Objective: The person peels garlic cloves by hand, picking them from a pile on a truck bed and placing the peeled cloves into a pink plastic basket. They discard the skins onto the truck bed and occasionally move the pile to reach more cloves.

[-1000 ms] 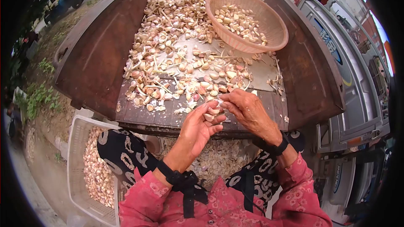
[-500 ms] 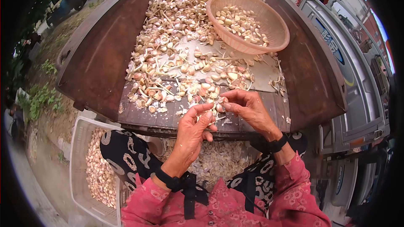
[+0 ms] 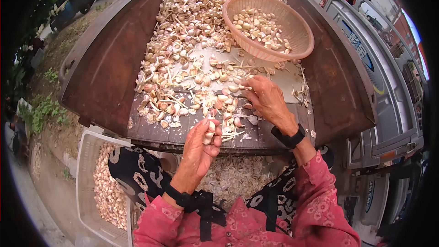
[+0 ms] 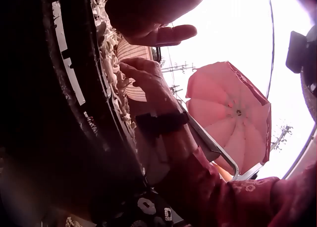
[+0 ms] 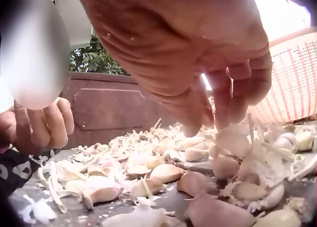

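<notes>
In the head view the left hand [image 3: 199, 152] is held palm up near the front edge of the cart bed, its fingers curled round a few garlic cloves [image 3: 209, 133]. Farther forward and to the right, the right hand [image 3: 270, 103] reaches down with thumb and fingertips at the loose garlic [image 3: 233, 88] on the bed. In the right wrist view the right hand [image 5: 198, 53] hangs over cloves and skins, fingertips pointing down among them; whether a clove is pinched there cannot be told. The left hand [image 5: 42, 125] shows at the left of that view, fingers curled.
A pink basket [image 3: 299, 41] with cloves stands on the bed at the right, beside a large garlic heap [image 3: 196, 4]. Brown metal walls [image 3: 107, 64] flank the bed. A white crate [image 3: 82, 174] of cloves is at the lower left; a grey vehicle stands at the right.
The right hand has parted from the left and moved forward to the loose garlic. My left hand has drawn slightly back and turned palm up, showing cloves. A reddish bulb piece now lies on the bed between them.
</notes>
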`<act>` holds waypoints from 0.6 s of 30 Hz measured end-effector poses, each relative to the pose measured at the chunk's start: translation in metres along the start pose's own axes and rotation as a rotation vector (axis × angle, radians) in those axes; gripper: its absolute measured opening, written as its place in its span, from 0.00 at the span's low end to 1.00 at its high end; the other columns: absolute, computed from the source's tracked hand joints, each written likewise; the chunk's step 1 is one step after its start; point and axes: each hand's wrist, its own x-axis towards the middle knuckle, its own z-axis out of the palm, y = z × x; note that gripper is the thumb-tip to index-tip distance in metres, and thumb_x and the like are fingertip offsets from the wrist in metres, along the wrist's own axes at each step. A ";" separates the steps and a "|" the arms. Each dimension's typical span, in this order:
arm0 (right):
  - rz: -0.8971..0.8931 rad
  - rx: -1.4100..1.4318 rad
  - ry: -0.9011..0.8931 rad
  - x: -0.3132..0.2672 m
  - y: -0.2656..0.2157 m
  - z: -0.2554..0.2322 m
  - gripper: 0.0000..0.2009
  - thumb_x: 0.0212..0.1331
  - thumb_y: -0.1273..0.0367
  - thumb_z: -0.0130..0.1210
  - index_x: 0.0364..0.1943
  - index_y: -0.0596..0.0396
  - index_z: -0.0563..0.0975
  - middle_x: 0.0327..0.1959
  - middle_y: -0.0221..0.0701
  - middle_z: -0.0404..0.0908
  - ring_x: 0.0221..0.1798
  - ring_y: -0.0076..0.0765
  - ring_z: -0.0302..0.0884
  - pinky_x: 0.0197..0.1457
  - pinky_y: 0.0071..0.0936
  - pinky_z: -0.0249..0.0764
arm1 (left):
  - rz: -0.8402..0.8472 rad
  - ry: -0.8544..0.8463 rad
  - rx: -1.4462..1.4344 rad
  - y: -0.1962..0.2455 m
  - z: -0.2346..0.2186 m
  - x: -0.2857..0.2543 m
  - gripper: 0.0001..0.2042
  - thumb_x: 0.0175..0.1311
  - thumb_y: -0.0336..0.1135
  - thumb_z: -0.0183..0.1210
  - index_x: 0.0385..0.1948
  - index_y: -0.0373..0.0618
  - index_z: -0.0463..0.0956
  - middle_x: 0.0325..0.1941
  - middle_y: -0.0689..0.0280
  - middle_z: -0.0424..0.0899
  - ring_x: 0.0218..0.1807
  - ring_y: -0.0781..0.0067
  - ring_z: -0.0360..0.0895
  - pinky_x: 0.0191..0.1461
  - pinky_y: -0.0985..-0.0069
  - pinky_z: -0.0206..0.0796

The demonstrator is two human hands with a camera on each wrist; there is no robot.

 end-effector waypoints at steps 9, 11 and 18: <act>-0.156 -0.142 0.041 -0.001 0.021 0.024 0.06 0.50 0.76 0.64 0.32 0.54 0.80 0.31 0.33 0.81 0.39 0.43 0.79 0.45 0.39 0.72 | -0.014 0.041 0.020 0.014 -0.001 0.002 0.09 0.68 0.37 0.59 0.41 0.43 0.77 0.39 0.62 0.84 0.38 0.74 0.84 0.24 0.86 0.70; -0.162 -0.082 0.100 -0.016 -0.009 0.016 0.07 0.49 0.77 0.65 0.33 0.54 0.80 0.31 0.33 0.82 0.38 0.42 0.80 0.42 0.37 0.73 | -0.026 0.058 0.075 0.004 0.008 0.005 0.10 0.69 0.38 0.60 0.42 0.43 0.78 0.38 0.64 0.84 0.37 0.77 0.83 0.24 0.87 0.70; -0.278 0.008 0.203 -0.062 -0.073 0.016 0.12 0.47 0.80 0.65 0.37 0.53 0.81 0.32 0.32 0.83 0.36 0.38 0.80 0.40 0.33 0.76 | -0.035 0.005 0.100 -0.015 0.019 -0.001 0.15 0.71 0.39 0.60 0.52 0.40 0.77 0.37 0.70 0.83 0.34 0.83 0.80 0.22 0.89 0.70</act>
